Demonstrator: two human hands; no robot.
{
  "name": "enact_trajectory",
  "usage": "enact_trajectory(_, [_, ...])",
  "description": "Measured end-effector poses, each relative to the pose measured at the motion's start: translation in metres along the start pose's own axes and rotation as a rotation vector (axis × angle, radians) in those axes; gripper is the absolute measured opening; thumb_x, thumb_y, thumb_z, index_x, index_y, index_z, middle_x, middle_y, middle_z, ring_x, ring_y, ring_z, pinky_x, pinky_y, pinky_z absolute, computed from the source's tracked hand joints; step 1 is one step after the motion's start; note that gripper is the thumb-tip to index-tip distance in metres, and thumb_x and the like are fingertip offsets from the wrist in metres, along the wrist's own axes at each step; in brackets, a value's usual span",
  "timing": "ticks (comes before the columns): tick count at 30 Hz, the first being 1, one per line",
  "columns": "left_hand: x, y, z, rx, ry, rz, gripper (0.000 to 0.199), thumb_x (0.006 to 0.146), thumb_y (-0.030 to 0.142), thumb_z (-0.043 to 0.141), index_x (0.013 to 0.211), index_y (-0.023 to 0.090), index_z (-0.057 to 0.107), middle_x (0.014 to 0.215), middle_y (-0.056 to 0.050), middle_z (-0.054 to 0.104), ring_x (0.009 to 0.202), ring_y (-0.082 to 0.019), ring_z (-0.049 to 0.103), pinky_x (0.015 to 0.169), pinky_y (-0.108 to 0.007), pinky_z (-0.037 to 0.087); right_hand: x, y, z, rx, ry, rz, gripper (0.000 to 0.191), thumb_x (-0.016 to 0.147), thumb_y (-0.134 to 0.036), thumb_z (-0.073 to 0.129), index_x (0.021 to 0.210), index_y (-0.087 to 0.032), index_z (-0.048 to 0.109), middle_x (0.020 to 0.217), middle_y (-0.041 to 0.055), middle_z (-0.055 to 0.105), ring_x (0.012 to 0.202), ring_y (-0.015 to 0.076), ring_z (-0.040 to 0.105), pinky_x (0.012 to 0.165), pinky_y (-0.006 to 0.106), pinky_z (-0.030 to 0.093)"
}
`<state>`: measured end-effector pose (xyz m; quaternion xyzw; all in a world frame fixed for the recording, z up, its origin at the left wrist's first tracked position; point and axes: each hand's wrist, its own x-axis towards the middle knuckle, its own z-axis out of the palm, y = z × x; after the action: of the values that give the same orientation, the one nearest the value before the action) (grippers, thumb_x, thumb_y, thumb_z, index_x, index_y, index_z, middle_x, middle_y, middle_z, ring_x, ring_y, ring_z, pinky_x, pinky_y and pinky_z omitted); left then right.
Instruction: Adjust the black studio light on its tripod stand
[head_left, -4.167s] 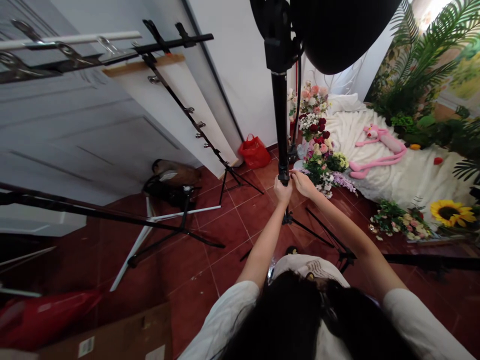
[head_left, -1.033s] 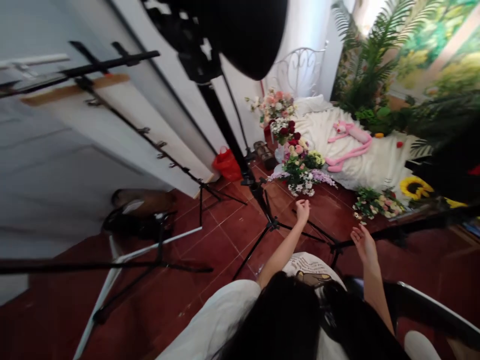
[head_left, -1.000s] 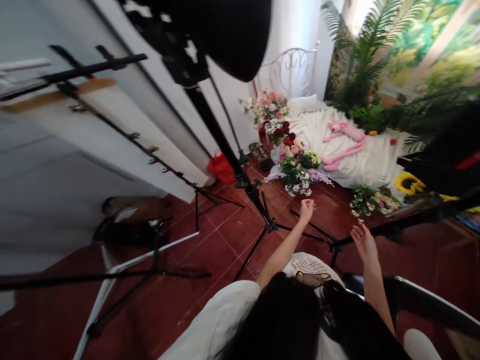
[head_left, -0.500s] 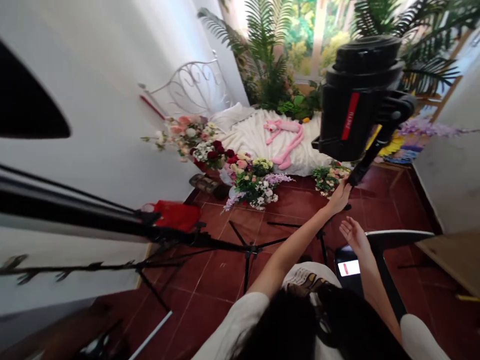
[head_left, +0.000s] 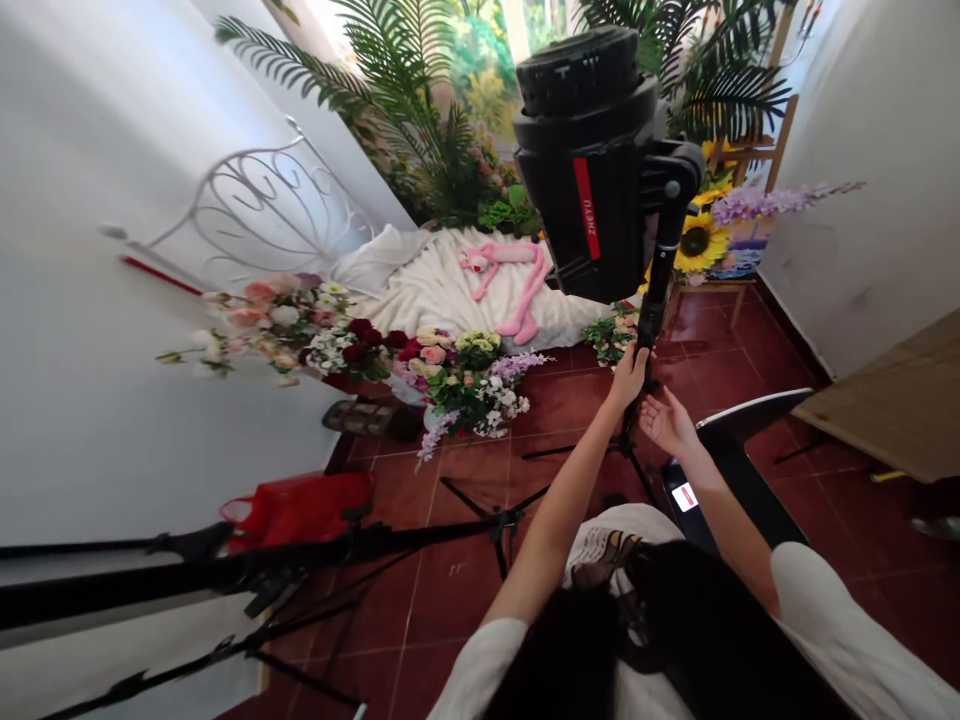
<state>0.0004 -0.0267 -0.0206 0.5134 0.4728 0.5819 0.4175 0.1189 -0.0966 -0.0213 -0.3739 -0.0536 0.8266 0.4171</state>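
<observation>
Floor [head_left: 450, 605]: we are looking down on dark red tiles with pale joints.
White blanket [head_left: 435, 280]: it is spreading in folds across the far side, below the palm leaves [head_left: 405, 70].
Other stand [head_left: 420, 538]: its black pole is slanting off to the lower left, and its spread legs are resting on the tiles.
Gripped stand [head_left: 663, 255]: it is standing between us and the blanket, right of the middle of our view, and carrying the light head.
Light head [head_left: 551, 205]: this black body is turning its round end upward, a red strip on its side showing the letters ZHEYU.
Flowers [head_left: 442, 380]: pink, white, dark red and lilac blooms are crowding along the blanket's near edge.
Red bag [head_left: 307, 505]: it is sitting at left, just beyond the other stand's pole.
Pink toy [head_left: 514, 255]: it is lying on the blanket, long legs bending toward us.
Left hand [head_left: 628, 380]: we are wrapping it round the gripped stand's pole, beneath the light head.
Right hand [head_left: 670, 425]: we are holding it beside that pole, lower down, fingers loosely curling; we cannot tell whether they are touching it.
Lit screen [head_left: 684, 497]: it is glowing below the right hand.
</observation>
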Motion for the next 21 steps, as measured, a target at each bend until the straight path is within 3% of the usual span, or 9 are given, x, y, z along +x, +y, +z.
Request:
enact_trajectory(4, [-0.001,0.001,-0.002,-0.023,-0.044,0.028,0.055,0.094,0.072,0.04,0.1,0.021,0.061,0.097,-0.005,0.069,0.08,-0.015,0.062,0.081,-0.03,0.053,0.005,-0.004,0.006,0.066,-0.069,0.061,0.027,0.097,-0.042,0.059,0.082,-0.019,0.062,0.073,0.005,0.072,0.062,0.0138,0.067,0.06,0.022,0.057])
enact_trajectory(7, [-0.001,0.005,-0.002,-0.003,-0.024,0.011,0.055,0.094,0.071,0.042,0.099,0.02,0.061,0.097,-0.005,0.07,0.08,-0.014,0.062,0.082,-0.028,0.052,0.008,-0.005,0.006,0.102,-0.224,0.169,0.03,0.097,-0.045,0.06,0.081,-0.02,0.058,0.073,0.0025,0.07,0.062,0.0126,0.066,0.056,0.021,0.056])
enact_trajectory(13, [0.001,0.008,-0.003,-0.035,0.004,0.044,0.054,0.093,0.069,0.048,0.096,0.018,0.064,0.096,-0.007,0.071,0.092,-0.016,0.065,0.095,-0.031,0.05,0.009,-0.001,0.015,0.511,-0.532,0.238,0.045,0.104,-0.044,0.049,0.067,-0.023,0.036,0.055,-0.0066,0.049,0.05,0.0068,0.055,0.049,0.015,0.049])
enact_trajectory(21, [0.004,-0.001,-0.002,-0.07,0.005,0.073,0.057,0.089,0.073,0.049,0.094,0.019,0.065,0.093,-0.005,0.071,0.084,-0.015,0.064,0.088,-0.029,0.051,0.014,0.008,0.031,0.82,-0.528,0.186,0.054,0.101,-0.035,0.057,0.061,-0.025,0.022,0.044,-0.0124,0.025,0.035,0.0046,0.03,0.037,0.016,0.032])
